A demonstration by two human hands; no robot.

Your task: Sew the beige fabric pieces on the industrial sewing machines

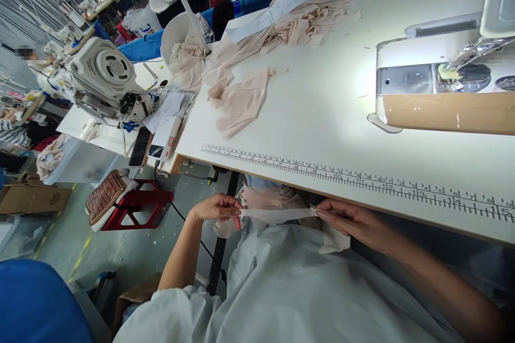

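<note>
Just off the near edge of the white, ruler-marked desk, the left hand and right hand each pinch 1 end of a narrow, pale beige fabric strip; light, even tension should keep it flat.

By the near left corner of your table you see a phone, white device and red stool

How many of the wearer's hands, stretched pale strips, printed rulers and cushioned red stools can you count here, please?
Hands: 2 (left hand, right hand)
Stretched pale strip: 1
Printed ruler: 1
Cushioned red stool: 1
Total: 5
</note>
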